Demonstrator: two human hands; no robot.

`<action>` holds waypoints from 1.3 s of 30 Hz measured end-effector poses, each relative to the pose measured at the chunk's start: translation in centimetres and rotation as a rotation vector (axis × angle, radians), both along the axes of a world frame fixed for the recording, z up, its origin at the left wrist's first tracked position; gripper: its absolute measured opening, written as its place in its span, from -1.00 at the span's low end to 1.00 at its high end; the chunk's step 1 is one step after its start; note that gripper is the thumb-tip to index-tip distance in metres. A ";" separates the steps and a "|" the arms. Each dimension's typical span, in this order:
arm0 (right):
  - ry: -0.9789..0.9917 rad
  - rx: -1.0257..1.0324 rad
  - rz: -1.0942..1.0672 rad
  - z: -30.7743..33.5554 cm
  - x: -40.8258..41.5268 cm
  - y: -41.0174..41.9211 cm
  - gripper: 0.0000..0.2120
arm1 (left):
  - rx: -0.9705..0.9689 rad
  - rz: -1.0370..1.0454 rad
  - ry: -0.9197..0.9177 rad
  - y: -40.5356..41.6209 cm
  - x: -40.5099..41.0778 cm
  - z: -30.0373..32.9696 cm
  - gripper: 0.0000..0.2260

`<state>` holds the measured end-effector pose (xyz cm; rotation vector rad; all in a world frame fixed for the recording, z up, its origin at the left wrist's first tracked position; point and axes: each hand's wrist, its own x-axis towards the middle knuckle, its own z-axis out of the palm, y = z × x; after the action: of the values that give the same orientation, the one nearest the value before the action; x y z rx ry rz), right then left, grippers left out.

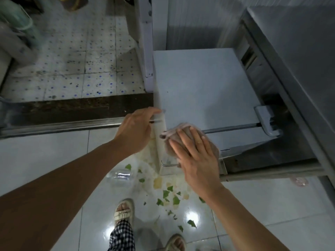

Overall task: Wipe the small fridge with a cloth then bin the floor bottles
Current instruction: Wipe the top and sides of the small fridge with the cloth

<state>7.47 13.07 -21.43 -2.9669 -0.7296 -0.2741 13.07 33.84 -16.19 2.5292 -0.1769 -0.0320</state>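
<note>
Scene: A small fridge [199,84] is being wiped from above, its white top seen from a head-worn camera.
Right hand: The right hand [197,156] is being pressed flat, fingers spread, onto a pinkish cloth [174,134] at the fridge's near front edge; the cloth is being held down under the palm, not clenched.
Left hand: The left hand [137,127] is being rested against the fridge's near left corner, fingers loosely curled over the edge, nothing being carried in it.
Bottle: A clear plastic bottle [120,176] is lying on its side on the floor [45,156], just in front of the fridge's left corner and below the left forearm.
Litter: Green leaf scraps [168,194] and yellowish bits are being left scattered on the tiles in front of the fridge, near the person's sandalled feet.
Progress: The wiping step is judged to be under way, with the top looking mostly clean; the front and sides cannot be judged.
Remaining: The bottle is not yet being picked up, and no bin is being shown, so the second half of the task is judged untouched.
</note>
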 end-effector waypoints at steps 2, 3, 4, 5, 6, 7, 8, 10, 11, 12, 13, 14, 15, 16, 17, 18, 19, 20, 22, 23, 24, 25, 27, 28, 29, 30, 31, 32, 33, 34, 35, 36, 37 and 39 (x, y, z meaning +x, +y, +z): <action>0.042 -0.026 -0.135 0.3 0.6 -3.5 -0.30 | 0.027 0.050 0.020 0.0 -1.3 0.0 -0.57; 0.062 -0.046 -0.191 0.5 0.9 -5.0 -0.30 | 0.046 0.060 0.024 0.0 -1.9 -0.1 -0.58; 0.078 -0.067 -0.230 0.7 1.1 -6.2 -0.31 | 0.060 0.063 0.028 -0.1 -2.5 -0.1 -0.59; 0.084 -0.077 -0.258 1.0 1.2 -6.9 -0.33 | 0.069 0.066 0.031 -0.1 -2.9 -0.1 -0.60; 0.079 -0.071 -0.280 1.1 1.2 -6.9 -0.33 | 0.072 0.072 0.032 -0.2 -3.3 -0.1 -0.60; 0.064 -0.053 -0.300 1.3 1.0 -6.3 -0.32 | 0.071 0.077 0.029 -0.4 -3.6 0.0 -0.61; 0.048 -0.033 -0.309 1.4 0.6 -5.1 -0.31 | 0.067 0.078 0.029 -0.6 -3.8 0.0 -0.61; 0.011 0.020 -0.253 1.3 -0.1 -1.7 -0.29 | 0.057 0.071 0.038 -1.1 -4.1 0.1 -0.59; 0.011 0.052 -0.209 1.3 -0.4 0.1 -0.30 | 0.056 0.063 0.047 -1.4 -4.2 0.1 -0.58; 0.025 0.081 -0.178 1.2 -0.6 1.7 -0.32 | 0.058 0.054 0.057 -1.7 -4.2 0.1 -0.57; 0.036 0.102 -0.164 1.2 -0.6 2.9 -0.33 | 0.060 0.048 0.065 -1.9 -4.2 0.1 -0.56; 0.037 0.110 -0.149 1.1 -0.5 3.4 -0.32 | 0.063 0.044 0.069 -2.0 -4.2 0.0 -0.55; 0.038 0.100 -0.125 0.9 -0.3 3.3 -0.30 | 0.062 0.039 0.070 -2.1 -4.1 0.0 -0.54; 0.042 0.077 -0.095 0.7 0.0 2.6 -0.27 | 0.061 0.032 0.071 -2.2 -4.0 -0.1 -0.53; 0.041 0.049 -0.077 0.5 0.3 1.3 -0.25 | 0.060 0.023 0.072 -2.4 -3.9 -0.3 -0.53; 0.031 0.021 -0.082 0.2 0.6 -0.3 -0.24 | 0.060 0.008 0.062 -2.6 -3.8 -0.4 -0.53; 0.013 -0.001 -0.103 -0.1 1.0 -2.0 -0.23 | 0.055 -0.018 0.031 -2.8 -3.7 -0.6 -0.55; -0.003 -0.015 -0.127 -0.3 1.3 -3.7 -0.24 | 0.047 -0.054 -0.018 -3.1 -3.6 -0.7 -0.59; -0.014 -0.034 -0.168 -0.5 1.7 -6.8 -0.32 | 0.040 -0.133 -0.121 -3.9 -3.7 -1.0 -0.66; -0.018 -0.053 -0.188 -0.6 2.0 -8.3 -0.36 | 0.045 -0.169 -0.155 -4.2 -3.8 -1.3 -0.67; -0.025 -0.075 -0.207 -0.7 2.2 -9.6 -0.40 | 0.055 -0.200 -0.173 -4.5 -4.0 -1.7 -0.66; -0.031 -0.089 -0.228 -0.7 2.5 -10.8 -0.43 | 0.069 -0.217 -0.181 -4.8 -4.1 -2.1 -0.64; -0.033 -0.088 -0.270 -0.9 2.9 -12.5 -0.45 | 0.092 -0.202 -0.193 -5.0 -4.3 -2.9 -0.64; -0.033 -0.082 -0.287 -1.0 3.1 -12.9 -0.45 | 0.099 -0.179 -0.199 -5.2 -4.3 -3.1 -0.65; -0.034 -0.077 -0.299 -1.1 3.2 -13.1 -0.45 | 0.104 -0.156 -0.202 -5.3 -4.2 -3.3 -0.65; -0.034 -0.070 -0.303 -1.1 3.2 -13.2 -0.45 | 0.105 -0.136 -0.200 -5.5 -4.2 -3.4 -0.65; -0.033 -0.061 -0.301 -1.2 3.3 -13.1 -0.44 | 0.100 -0.119 -0.195 -5.7 -4.1 -3.6 -0.66; -0.030 -0.052 -0.299 -1.2 3.2 -13.0 -0.44 | 0.093 -0.104 -0.194 -5.8 -4.2 -3.7 -0.66; -0.027 -0.044 -0.297 -1.1 3.2 -13.0 -0.44 | 0.086 -0.088 -0.199 -6.0 -4.2 -3.9 -0.67; -0.024 -0.032 -0.294 -1.0 3.2 -13.0 -0.44 | 0.077 -0.074 -0.209 -6.1 -4.3 -4.0 -0.67; -0.024 -0.015 -0.290 -1.0 3.1 -12.9 -0.44 | 0.066 -0.061 -0.223 -6.2 -4.5 -4.2 -0.69; -0.030 0.008 -0.283 -1.0 3.1 -13.0 -0.44 | 0.050 -0.048 -0.242 -6.3 -4.7 -4.4 -0.70; -0.043 0.034 -0.271 -1.1 3.1 -13.0 -0.45 | 0.032 -0.031 -0.264 -6.5 -4.9 -4.5 -0.73; -0.087 0.089 -0.237 -1.3 3.3 -13.0 -0.47 | 0.003 -0.004 -0.302 -6.7 -5.2 -4.8 -0.76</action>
<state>10.73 0.03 -22.76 -2.9701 -0.3603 -0.4409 7.87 27.14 -20.98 2.5245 -0.3021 0.3498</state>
